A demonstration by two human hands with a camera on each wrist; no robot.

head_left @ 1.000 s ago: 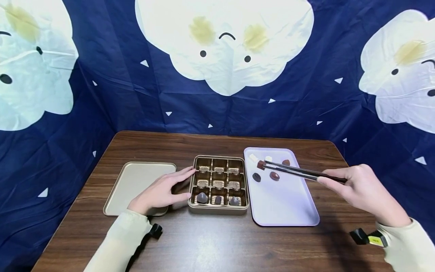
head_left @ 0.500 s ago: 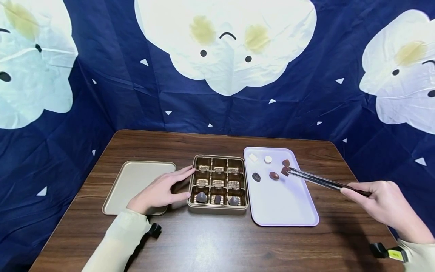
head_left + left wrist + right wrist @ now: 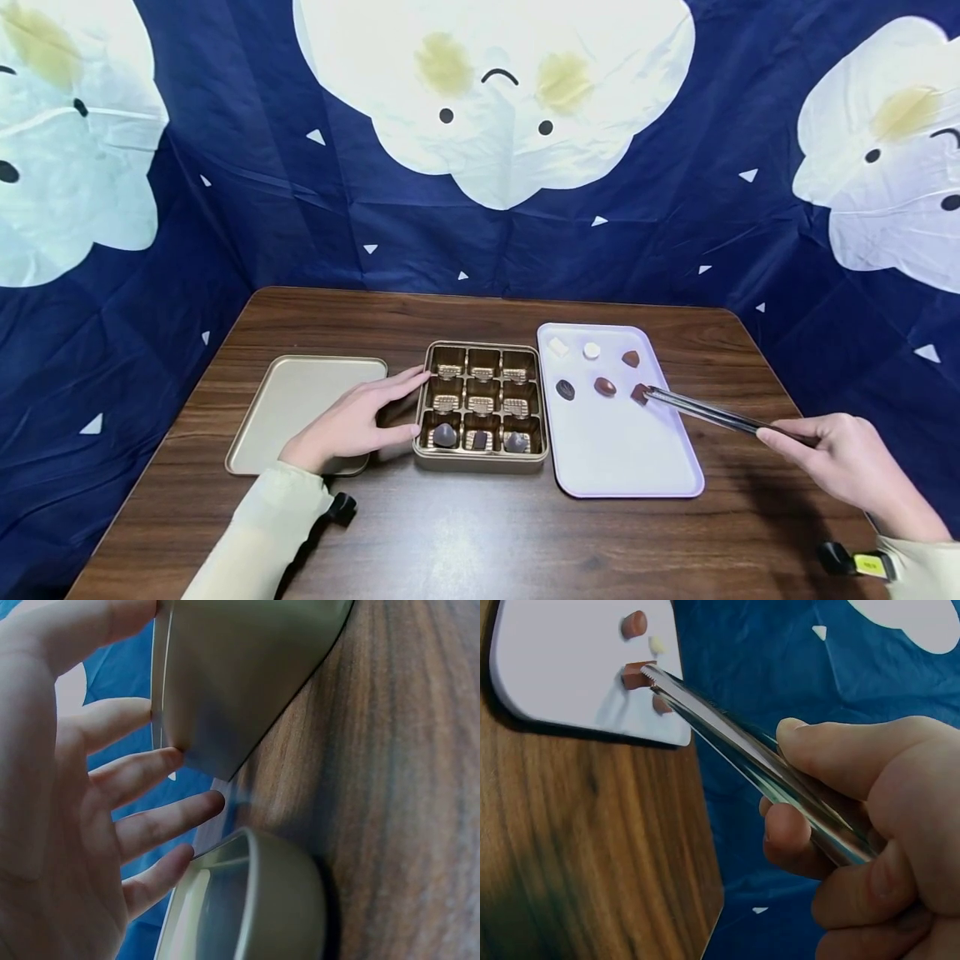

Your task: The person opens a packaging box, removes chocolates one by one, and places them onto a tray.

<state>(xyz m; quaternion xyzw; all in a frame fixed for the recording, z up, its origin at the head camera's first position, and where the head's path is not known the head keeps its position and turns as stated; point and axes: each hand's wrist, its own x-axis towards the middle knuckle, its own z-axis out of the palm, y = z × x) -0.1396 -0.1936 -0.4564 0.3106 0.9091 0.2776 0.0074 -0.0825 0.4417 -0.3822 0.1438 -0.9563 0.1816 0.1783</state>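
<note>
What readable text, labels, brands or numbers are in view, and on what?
No text is legible.
Yellow rectangular label on the black wrist-worn device, right arm: dark marks, too small and blurred to read.
No lettering visible on the gold square metal box, lilac rectangular tray or silver metal tongs.

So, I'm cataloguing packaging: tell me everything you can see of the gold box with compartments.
The gold box is low, squarish and metallic-looking, with smooth outer walls and an open top. A shiny bronze-gold insert divides it into nine compartments, three by three. Each compartment nearest the person holds one dark piece; the other six show none. It rests flat on the wooden table, just left of the lilac tray. The left hand touches its left edge with thumb and fingertip.
</note>
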